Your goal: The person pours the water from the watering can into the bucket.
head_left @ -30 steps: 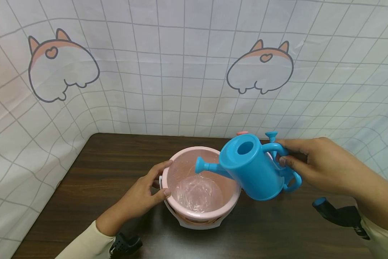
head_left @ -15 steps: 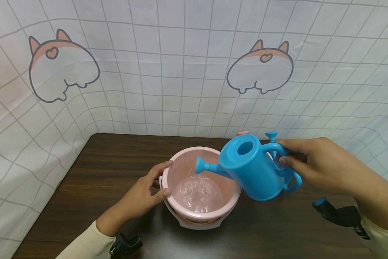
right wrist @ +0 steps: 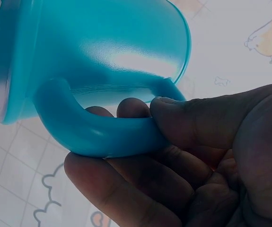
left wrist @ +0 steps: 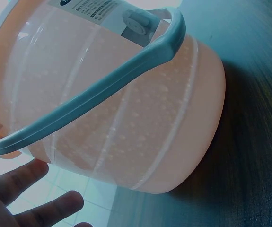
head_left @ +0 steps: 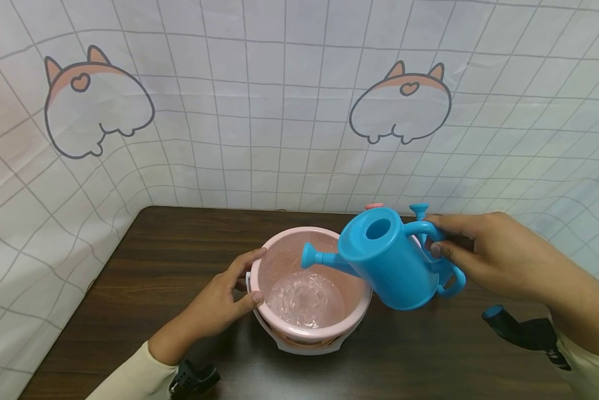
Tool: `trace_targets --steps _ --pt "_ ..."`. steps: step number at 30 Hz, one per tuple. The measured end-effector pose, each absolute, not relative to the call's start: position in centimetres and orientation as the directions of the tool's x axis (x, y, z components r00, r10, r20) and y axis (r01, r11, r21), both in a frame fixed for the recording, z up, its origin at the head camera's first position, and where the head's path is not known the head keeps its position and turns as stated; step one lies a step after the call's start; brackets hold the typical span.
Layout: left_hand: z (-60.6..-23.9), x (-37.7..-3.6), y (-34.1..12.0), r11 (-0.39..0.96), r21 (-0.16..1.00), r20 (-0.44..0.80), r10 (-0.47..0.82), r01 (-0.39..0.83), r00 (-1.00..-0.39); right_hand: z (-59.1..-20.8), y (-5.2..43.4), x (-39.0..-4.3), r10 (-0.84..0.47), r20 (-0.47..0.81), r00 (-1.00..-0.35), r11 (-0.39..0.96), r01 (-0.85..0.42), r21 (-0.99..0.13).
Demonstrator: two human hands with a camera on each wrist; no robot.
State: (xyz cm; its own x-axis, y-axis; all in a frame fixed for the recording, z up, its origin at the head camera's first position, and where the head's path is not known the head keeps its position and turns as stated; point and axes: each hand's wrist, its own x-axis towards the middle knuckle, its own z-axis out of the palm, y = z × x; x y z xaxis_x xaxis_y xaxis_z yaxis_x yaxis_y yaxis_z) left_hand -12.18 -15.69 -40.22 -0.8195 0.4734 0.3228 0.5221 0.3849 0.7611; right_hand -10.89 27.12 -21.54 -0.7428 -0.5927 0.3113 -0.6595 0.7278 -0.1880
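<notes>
In the head view, a pink bucket with water in it stands on the table. My left hand holds its left rim between thumb and forefinger; in the left wrist view, other fingers stay extended beside the bucket wall and its pale handle. My right hand grips the handle of a blue watering can, thumb and fingers curled round it in the right wrist view. The can tilts left, its spout over the bucket. The water surface is rippled.
Behind the can, a blue sprinkler head and a pink round piece show; the rest of them is hidden. The dark wooden table meets a white gridded cloth at its back and left.
The ripples in the bucket's water shift and look slightly wider. Both hands, the bucket and the watering can keep their places.
</notes>
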Motion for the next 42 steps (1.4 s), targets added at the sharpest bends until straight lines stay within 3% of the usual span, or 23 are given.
trace_targets --steps 42 --pt "-40.24 -12.16 -15.83 0.391 0.753 0.325 0.478 0.529 -0.816 -21.63 26.93 -10.87 -0.587 0.310 -0.748 0.734 -0.653 -0.186"
